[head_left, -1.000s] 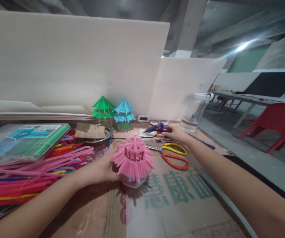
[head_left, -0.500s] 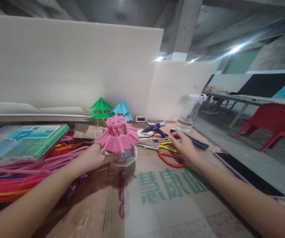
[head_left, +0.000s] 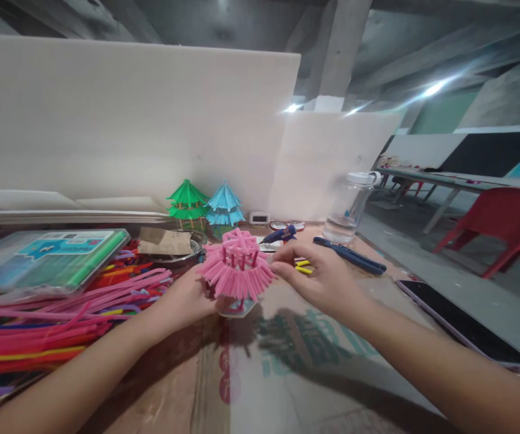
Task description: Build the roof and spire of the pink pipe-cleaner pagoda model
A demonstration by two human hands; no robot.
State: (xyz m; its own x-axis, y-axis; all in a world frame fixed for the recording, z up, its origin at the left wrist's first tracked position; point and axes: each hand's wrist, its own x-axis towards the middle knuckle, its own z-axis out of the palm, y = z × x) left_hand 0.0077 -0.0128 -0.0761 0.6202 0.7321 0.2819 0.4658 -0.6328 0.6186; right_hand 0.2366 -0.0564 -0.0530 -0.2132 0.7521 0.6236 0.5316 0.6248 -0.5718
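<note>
My left hand (head_left: 186,299) grips a pink pipe-cleaner pavilion model (head_left: 236,271) from its left side and holds it just above the cardboard-covered table (head_left: 323,386). My right hand (head_left: 321,278) has come in from the right. Its fingertips touch the pink fringe on the model's right edge, fingers curled in a loose pinch. Scissors with yellow handles (head_left: 304,267) lie mostly hidden behind my right hand.
A heap of coloured pipe cleaners (head_left: 61,307) and a clear plastic box (head_left: 45,253) lie at the left. Green (head_left: 187,202) and blue (head_left: 225,205) pavilion models stand at the back by a metal bowl (head_left: 178,253). A glue gun (head_left: 282,234), a water jar (head_left: 348,208), a blue pen (head_left: 350,255) and a phone (head_left: 463,331) are at the right.
My right hand left the scissors area and moved left to the pink model's fringe. My left hand lowered the model and brought it slightly to the right.
</note>
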